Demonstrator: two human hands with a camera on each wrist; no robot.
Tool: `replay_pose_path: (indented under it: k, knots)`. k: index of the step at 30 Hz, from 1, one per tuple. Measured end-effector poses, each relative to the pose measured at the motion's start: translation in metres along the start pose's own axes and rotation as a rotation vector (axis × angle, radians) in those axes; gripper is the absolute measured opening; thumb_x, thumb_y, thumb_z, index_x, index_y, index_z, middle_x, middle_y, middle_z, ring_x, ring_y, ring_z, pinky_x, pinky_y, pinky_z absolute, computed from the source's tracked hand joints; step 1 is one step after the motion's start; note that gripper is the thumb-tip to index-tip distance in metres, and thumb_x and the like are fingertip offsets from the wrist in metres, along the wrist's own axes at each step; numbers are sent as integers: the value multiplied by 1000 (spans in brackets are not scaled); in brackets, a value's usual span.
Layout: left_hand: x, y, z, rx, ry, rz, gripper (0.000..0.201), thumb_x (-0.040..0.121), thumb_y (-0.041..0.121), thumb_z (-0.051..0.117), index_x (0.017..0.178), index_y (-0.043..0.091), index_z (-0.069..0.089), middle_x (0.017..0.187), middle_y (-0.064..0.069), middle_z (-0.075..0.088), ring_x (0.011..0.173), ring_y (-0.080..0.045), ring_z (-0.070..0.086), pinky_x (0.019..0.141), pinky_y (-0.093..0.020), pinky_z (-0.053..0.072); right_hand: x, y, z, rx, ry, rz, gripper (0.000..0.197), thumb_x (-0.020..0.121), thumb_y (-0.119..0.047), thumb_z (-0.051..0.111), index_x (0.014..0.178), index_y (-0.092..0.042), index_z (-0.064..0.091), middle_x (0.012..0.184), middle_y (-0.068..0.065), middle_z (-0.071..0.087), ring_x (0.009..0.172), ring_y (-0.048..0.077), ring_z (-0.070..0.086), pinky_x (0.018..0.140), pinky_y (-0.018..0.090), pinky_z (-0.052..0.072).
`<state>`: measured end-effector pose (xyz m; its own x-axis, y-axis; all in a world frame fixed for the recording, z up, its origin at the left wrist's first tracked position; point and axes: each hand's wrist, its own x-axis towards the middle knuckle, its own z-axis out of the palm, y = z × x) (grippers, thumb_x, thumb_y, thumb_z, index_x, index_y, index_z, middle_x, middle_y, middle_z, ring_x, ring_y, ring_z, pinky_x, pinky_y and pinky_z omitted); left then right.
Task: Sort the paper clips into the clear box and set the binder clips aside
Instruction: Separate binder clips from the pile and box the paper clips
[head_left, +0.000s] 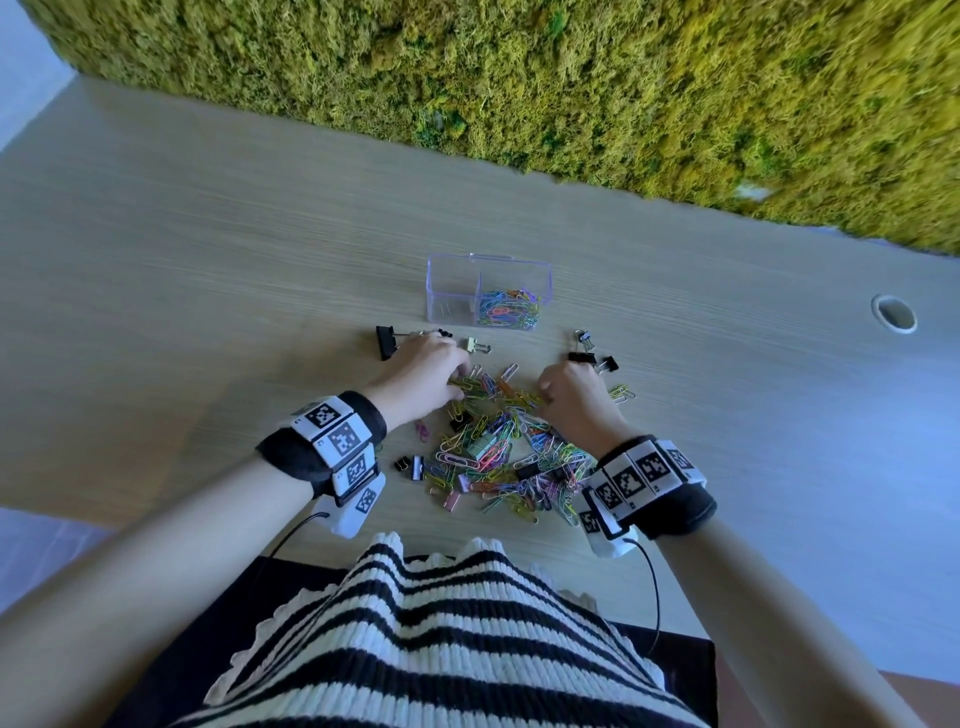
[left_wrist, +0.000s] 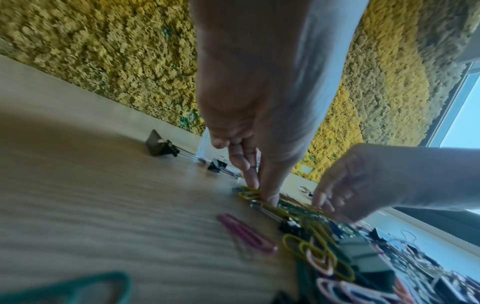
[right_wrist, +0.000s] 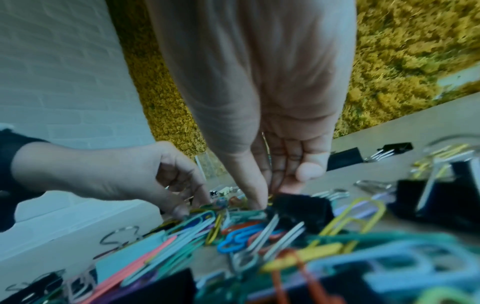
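A mixed pile of coloured paper clips (head_left: 501, 457) and small binder clips lies on the wooden table (head_left: 208, 260) in front of me. Behind it stands the clear box (head_left: 452, 283), with paper clips (head_left: 509, 309) in its right compartment. My left hand (head_left: 460, 387) pinches yellow paper clips (left_wrist: 249, 194) at the pile's far left edge. My right hand (head_left: 541, 397) has thumb and fingers pressed together on clips at the pile's far right edge (right_wrist: 265, 202). Black binder clips (head_left: 387, 340) lie left of the box, and others (head_left: 589, 358) lie to its right.
A moss wall (head_left: 571, 78) runs along the table's far edge. A round cable hole (head_left: 894, 313) sits at the right. A pale binder clip (head_left: 475, 345) lies just beyond my left hand. A pink paper clip (head_left: 422, 430) lies apart, left of the pile.
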<state>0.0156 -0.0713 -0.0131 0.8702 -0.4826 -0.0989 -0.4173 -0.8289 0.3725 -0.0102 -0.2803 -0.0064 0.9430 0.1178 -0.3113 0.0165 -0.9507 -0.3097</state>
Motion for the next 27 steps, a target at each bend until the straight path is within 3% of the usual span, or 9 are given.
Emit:
replay_pose_path:
  k: [2,5,9,11,13,17,20,23,27]
  knots:
    - [3,9,4,8,-17,33,21,75,23,77,93,15,69,87,0,67,87,-19,57,78,-28,39,2,-7,3,68,-5,-64,10,77,-3,67,85,-10,69,82,5,67,74,23,61,69,34,54]
    - [4,17,7,-13,-36,61,18,75,24,77,90,17,70,88,2,68,88,-17,58,80,-31,43,4,-16,3,152,0,-136,4,78,-7,62,75,-8,65,73,4,63,68,23,57,64,37,52]
    - [1,4,3,-140,3,54,22,74,18,78,94,14,70,90,1,68,88,-18,55,80,-30,41,6,-11,-3,139,77,-55,39,74,-39,72,90,-5,63,86,9,60,75,27,57,66,35,49]
    - [-3,-5,0,-179,38,35,23,74,15,77,95,13,70,90,0,67,85,-15,53,80,-30,42,5,-16,-4,53,13,-53,39,71,-49,73,76,-16,53,86,6,51,72,23,52,62,30,42]
    - [-5,-11,-1,-197,71,26,23,73,14,77,95,13,70,89,1,67,83,-14,53,79,-29,41,6,-25,-2,-26,-38,-92,43,69,-52,73,74,-15,51,90,5,46,71,22,50,62,30,43]
    - [-6,-17,-3,-205,108,27,23,72,16,79,93,13,70,86,2,67,85,-15,56,82,-32,43,14,-38,8,-71,-65,-213,45,74,-40,73,102,-7,62,102,9,51,75,22,53,66,29,47]
    - [-6,-17,-3,-199,115,34,22,72,16,79,92,11,70,84,2,67,81,-13,52,81,-33,43,19,-39,10,-93,-57,-237,31,77,-22,73,102,-6,64,100,8,60,79,21,57,65,25,43]
    - [-6,-18,-3,-200,129,48,20,72,14,78,90,13,70,84,2,67,80,-12,51,81,-33,44,18,-39,13,-97,-41,-248,21,80,-5,64,100,-6,66,99,9,64,83,25,63,69,30,53]
    - [-4,-20,-5,-201,161,44,16,74,16,77,89,15,70,86,3,68,85,-16,57,83,-33,44,18,-33,17,-82,-11,-254,23,83,-5,52,96,-12,70,92,9,68,77,26,64,69,35,56]
